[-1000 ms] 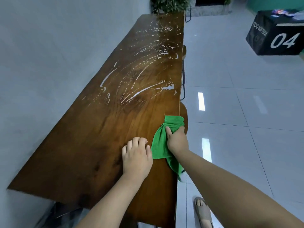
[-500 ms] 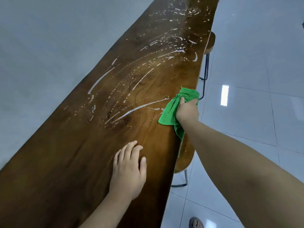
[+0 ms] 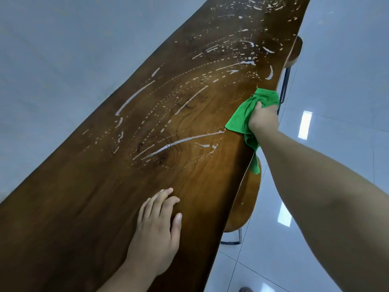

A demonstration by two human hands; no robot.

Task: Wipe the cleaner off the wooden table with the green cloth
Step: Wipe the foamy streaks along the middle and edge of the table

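Cloth count is 1: the green cloth lies bunched at the right edge of the wooden table, 1 corner hanging over the side. Your right hand grips it with fingers curled into the folds, arm stretched forward. Streaks and dots of white cleaner lie just left of it and beyond. Your left hand rests flat on the near wood, fingers straight, holding nothing. 2 stools sit under the right edge.
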